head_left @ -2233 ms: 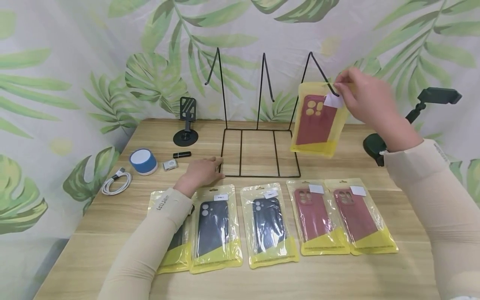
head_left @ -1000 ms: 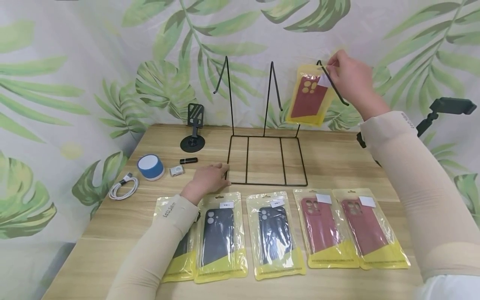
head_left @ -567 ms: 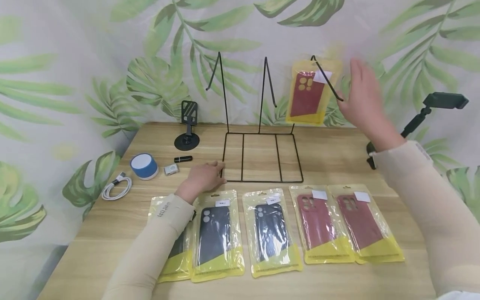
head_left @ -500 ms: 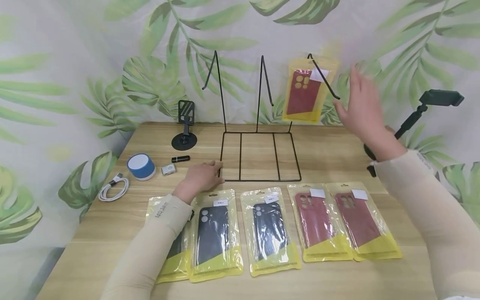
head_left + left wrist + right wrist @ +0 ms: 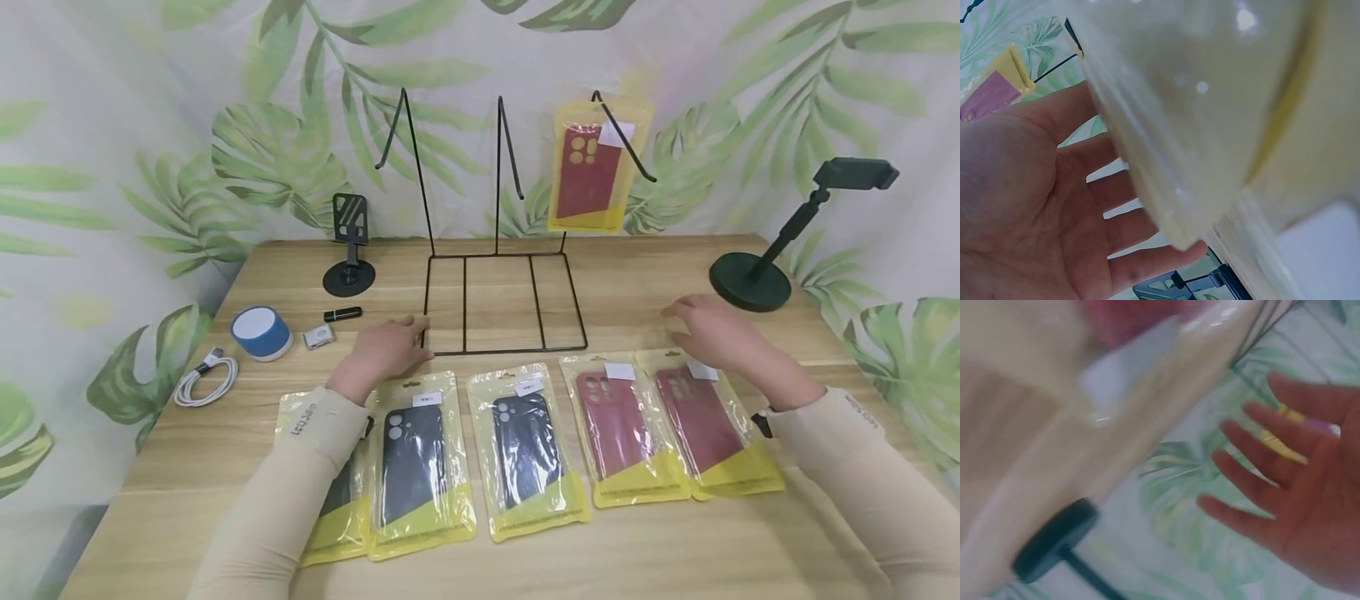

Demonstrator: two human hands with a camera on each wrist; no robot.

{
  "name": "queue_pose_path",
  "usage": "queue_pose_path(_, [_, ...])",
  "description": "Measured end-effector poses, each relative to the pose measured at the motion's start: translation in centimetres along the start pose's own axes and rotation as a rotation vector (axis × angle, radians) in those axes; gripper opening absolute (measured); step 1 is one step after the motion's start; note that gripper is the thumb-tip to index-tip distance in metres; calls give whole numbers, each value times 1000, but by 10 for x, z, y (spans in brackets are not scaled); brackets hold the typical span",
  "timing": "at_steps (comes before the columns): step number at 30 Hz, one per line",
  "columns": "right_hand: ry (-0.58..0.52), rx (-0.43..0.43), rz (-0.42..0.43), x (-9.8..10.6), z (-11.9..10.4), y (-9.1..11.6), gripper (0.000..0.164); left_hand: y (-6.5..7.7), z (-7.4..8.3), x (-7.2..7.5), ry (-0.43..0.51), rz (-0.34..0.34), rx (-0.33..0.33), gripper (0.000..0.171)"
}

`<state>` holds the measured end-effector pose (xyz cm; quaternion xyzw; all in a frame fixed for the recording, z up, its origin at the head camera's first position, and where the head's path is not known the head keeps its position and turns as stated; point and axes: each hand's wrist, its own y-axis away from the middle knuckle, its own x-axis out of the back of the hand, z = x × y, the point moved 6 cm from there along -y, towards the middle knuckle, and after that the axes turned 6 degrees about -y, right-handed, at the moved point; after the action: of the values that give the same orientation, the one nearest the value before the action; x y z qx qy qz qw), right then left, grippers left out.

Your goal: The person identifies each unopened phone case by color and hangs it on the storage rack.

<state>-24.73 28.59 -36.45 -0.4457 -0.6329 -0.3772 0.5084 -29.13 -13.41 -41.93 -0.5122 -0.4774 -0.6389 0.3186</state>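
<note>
A bagged red phone case hangs from the right hook of the black wire rack. My left hand rests by the front left corner of the rack's base, fingertips at its side rod. Its fingers look straight and spread in the left wrist view, where a blurred clear bag covers the tips. Nothing is held by my right hand, which hovers with extended fingers near the top of the far right bagged red case. Another bagged red case lies beside it.
Bagged black cases lie in the front row, one more partly under my left sleeve. A blue speaker, white cable, small clip player and black phone stand are left. A green stand is back right.
My right hand slid the bagged red case along the right hook, let go of it, then came down toward the front right bags. My left hand has stayed at the rack's base.
</note>
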Motion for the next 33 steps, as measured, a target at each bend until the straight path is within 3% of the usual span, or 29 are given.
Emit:
queue_pose_path(6, [-68,28,-133,-20,20,1,26,0,-1,0,-9,-3,-4,66])
queue_pose_path(14, [-176,-46,-199,-32,37,0,19,4,0,2,-9,-18,8,66])
queue_pose_path(19, [-193,-48,-186,-36,45,1,2,3,1,3,-10,-15,6,66])
queue_pose_path(25, [-192,-34,-154,-35,50,3,4,3,1,2,-13,-10,7,66])
queue_pose_path(29, [-215,-25,-102,-19,49,8,6,1,-1,-1,-19,-9,10,66])
queue_pose_path(33, [-208,-6,15,11,38,18,5,1,-2,-1,-19,-3,11,66])
